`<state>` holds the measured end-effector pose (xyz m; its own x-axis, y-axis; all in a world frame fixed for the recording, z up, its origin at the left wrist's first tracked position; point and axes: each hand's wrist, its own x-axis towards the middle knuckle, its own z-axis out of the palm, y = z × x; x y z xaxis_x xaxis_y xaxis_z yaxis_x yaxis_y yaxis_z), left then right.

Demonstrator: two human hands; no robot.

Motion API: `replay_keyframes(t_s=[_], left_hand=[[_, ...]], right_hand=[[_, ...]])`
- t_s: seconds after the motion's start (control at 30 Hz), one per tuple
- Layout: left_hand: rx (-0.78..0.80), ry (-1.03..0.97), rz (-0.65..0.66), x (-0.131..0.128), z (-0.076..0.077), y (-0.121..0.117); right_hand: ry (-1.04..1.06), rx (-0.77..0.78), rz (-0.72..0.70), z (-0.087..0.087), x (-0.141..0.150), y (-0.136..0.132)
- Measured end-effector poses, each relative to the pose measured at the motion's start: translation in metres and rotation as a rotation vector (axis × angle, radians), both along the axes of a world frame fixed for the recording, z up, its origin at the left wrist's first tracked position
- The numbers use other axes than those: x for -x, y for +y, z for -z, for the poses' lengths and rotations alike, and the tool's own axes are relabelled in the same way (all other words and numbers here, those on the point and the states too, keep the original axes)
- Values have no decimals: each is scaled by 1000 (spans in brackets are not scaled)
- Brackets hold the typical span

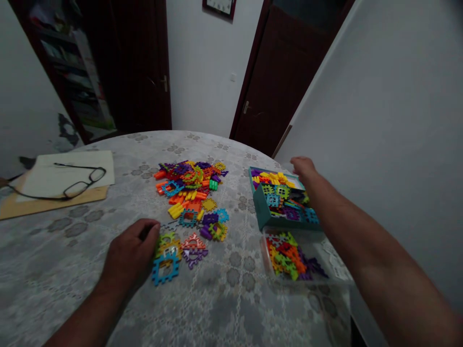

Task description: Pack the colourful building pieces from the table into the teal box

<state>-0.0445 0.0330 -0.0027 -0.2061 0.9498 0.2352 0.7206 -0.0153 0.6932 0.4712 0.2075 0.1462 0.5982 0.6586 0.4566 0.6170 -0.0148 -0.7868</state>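
Note:
My left hand (132,248) rests at the left of the table with its fingers curled in. Whatever they hold, if anything, is hidden. Right beside it lie a lime-green, a yellow and a blue toothed building piece (165,268). A pink-orange piece (193,241) and a purple piece (195,257) lie a little to the right. At the far right, my right hand (304,168) is by the back right corner of the teal box (262,207). Its fingers are mostly out of sight. The box contains yellow, green, blue and purple pieces.
A heap of mixed plastic building pieces (195,178) covers the table's middle. Nearer me, a clear plastic tub (325,246) with more pieces stands against the teal box. Eyeglasses (77,189) lie on paper sheets (75,161) at the left. The wall (398,120) rises close on the right.

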Motion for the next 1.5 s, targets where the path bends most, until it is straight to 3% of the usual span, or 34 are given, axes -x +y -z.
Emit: replay_keyframes(t_s=[0.1,0.17,0.23,0.37,0.47,0.6,0.73,0.87,0.97,1.17,1.3,1.4,1.5], left_hand=[[-12,-25,14,-6,-3,-3],[-34,-44,34,-8,-2,-4],[-47,-60,47,-9,1,-3],[-83,-114,57,-11,6,-3],[-86,-178,57,-14,6,-4],[-81,-270,55,-22,5,-6],[-50,-421,66,-34,9,-8],[-13,-559,158,-42,11,-11],[-8,-498,248,-39,5,-13],[-8,-197,497,-30,-21,-23],[25,-197,690,-36,-31,-32],[77,-249,678,-34,-35,-31],[111,-391,487,-23,-36,-21]], right_hand=[[95,35,-181,-10,32,-42],[86,18,-409,-12,68,-88],[-18,101,-593,-5,111,-143],[-146,270,-926,41,197,-234],[-170,341,-1005,90,246,-262],[-322,292,-906,141,285,-266],[-467,233,-763,163,303,-264],[-493,228,-741,168,299,-259],[-405,190,-774,167,286,-256],[-86,193,-773,169,271,-257],[242,215,-797,173,275,-255],[279,170,-799,173,276,-252],[-40,62,-800,173,275,-249]])
